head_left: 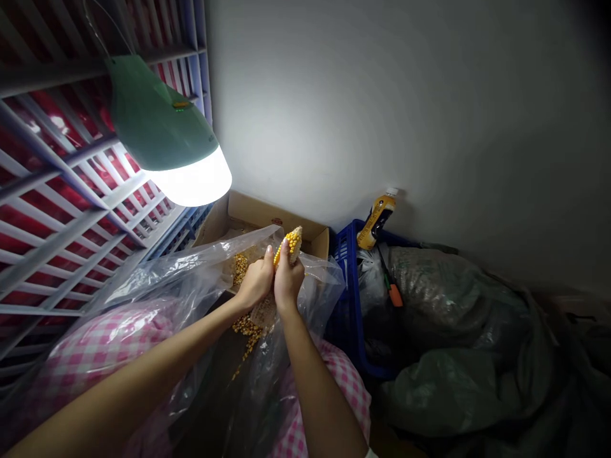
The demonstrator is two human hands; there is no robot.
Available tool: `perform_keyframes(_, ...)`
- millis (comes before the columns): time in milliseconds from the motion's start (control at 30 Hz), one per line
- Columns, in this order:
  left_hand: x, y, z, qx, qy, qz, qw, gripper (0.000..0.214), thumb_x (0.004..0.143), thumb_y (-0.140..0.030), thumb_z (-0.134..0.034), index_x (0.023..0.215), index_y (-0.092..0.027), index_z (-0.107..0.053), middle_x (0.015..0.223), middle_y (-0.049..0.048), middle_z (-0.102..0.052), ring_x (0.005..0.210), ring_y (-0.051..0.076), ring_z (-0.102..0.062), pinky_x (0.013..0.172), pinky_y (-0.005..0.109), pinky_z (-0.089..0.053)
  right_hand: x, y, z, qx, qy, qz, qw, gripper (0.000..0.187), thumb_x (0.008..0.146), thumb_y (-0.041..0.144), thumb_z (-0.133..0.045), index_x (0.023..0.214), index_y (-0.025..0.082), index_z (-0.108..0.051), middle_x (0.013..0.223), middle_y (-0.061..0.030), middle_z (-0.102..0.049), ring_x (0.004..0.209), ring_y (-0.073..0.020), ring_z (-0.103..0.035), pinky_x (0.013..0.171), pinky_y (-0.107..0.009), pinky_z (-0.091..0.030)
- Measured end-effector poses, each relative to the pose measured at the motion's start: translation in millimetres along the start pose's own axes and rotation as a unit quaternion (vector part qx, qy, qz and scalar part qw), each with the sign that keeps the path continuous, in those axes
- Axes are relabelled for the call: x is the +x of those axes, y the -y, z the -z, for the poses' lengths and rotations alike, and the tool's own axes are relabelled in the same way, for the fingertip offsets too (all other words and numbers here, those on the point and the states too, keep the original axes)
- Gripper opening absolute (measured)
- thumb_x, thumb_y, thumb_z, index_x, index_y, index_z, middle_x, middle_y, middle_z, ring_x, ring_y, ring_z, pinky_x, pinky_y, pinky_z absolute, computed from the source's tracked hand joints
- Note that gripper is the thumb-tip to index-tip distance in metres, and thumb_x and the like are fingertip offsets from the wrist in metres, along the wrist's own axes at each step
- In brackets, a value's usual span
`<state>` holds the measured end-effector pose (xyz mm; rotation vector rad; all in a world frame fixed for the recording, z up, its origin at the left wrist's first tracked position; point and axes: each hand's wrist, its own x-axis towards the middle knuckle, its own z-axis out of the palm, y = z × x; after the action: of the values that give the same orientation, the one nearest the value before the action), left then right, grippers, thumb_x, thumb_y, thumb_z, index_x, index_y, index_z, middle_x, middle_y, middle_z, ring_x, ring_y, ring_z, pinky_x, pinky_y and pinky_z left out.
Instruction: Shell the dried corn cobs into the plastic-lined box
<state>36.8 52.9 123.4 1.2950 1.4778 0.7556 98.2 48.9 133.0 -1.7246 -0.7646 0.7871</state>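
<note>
Your left hand (255,283) and right hand (289,280) grip a corn cob (291,247), fingers (284,254) curled closely around it, just above a cardboard box (272,217). A clear plastic bag (181,273) drapes over the box, with loose corn kernels (247,334) below your hands (in bag or box, hard to tell). A blue plastic crate (348,254) sits right of the box, a glowing lamp (167,133) above it.

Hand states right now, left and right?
Left hand: closed, gripping the corn cob.
Right hand: closed, holding the same corn cob.
</note>
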Motion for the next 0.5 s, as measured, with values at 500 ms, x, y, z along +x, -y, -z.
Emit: perform_keyframes(500,8,32,-8.0,0.016,-0.005,0.054,0.998,0.059,0.084,-0.045,-0.017,0.075,-0.008,-0.062,0.085,0.0185,-0.065,0.086,0.027,-0.058,0.077,0.033,-0.039,-5,-31,-6,-0.043,-0.007,-0.021,0.999,0.054,0.073,0.060,-0.043,0.080,0.011,-0.065,0.082,-0.0136,-0.067,0.076,-0.0219,-0.061,0.059,-0.024,-0.041)
